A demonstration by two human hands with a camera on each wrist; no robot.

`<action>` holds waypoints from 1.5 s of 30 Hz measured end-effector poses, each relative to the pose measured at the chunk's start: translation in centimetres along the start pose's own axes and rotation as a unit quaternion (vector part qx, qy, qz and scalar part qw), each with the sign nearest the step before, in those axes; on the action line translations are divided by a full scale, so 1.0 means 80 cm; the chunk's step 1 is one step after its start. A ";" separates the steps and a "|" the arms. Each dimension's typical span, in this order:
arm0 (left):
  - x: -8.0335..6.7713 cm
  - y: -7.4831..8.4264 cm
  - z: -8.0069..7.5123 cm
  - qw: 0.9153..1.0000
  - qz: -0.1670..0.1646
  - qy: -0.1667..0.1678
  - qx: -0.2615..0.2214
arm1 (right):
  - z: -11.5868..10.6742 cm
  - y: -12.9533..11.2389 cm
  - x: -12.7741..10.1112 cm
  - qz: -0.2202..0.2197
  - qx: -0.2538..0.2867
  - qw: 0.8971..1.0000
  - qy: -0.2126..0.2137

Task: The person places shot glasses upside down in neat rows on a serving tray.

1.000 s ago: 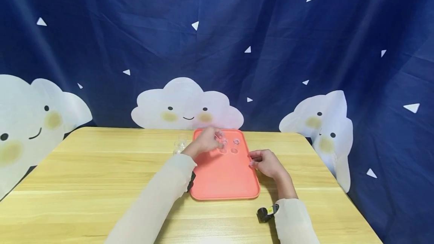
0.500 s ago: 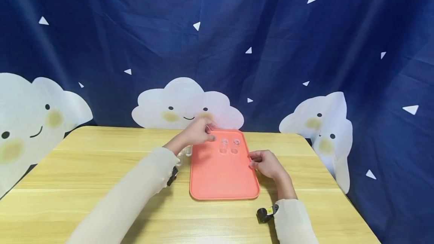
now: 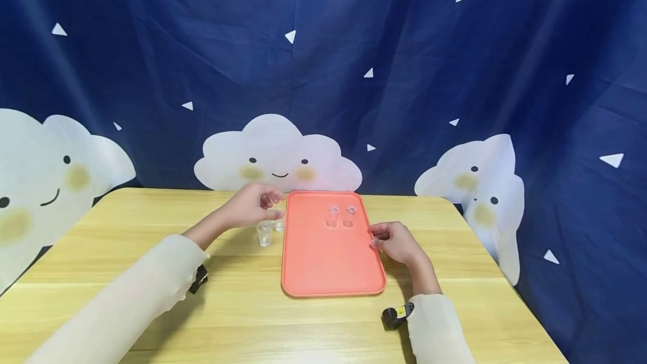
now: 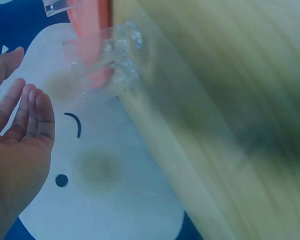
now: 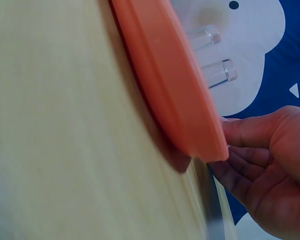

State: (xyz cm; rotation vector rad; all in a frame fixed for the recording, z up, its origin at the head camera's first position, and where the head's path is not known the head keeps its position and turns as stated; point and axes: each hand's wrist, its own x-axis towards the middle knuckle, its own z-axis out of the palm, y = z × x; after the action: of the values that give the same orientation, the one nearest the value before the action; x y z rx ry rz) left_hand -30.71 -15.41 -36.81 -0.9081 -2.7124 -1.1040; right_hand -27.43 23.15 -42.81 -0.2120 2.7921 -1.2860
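My left hand [image 3: 255, 205] hovers at the tray's left side with fingers loosely bent and nothing held. Just below its thumb, small clear cups [image 3: 264, 233] stand mouth-up on the table; in the left wrist view these cups [image 4: 107, 57] lie away from the fingertips. My right hand [image 3: 399, 242] grips the right rim of the coral tray [image 3: 333, 263]. In the right wrist view, the thumb lies along the tray's [image 5: 170, 85] edge and the other fingers reach beneath. Two clear cups [image 3: 351, 213] stand near the tray's far end, apparently mouth-down, side by side.
The tray lies lengthwise on a light wooden table [image 3: 151, 263], its far end near the back edge. A blue curtain [image 3: 323, 60] printed with clouds hangs right behind. A black wrist camera [image 3: 396, 317] sits low beside the right sleeve.
My left hand has moved left off the tray, from beside the cups on it to over the cups on the table, uncovering these. The right hand stays at the tray's rim.
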 end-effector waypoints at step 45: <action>-0.061 -0.048 0.015 0.985 -0.112 -0.098 -0.083 | 0.000 -0.002 0.000 0.009 -0.001 1.000 -0.004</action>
State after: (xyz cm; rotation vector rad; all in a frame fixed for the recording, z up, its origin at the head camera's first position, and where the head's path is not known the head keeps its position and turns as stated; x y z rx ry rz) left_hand -28.64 -19.16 -41.42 -0.7832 -2.9784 -1.3687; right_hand -27.40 23.07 -42.68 -0.1921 2.7821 -1.2764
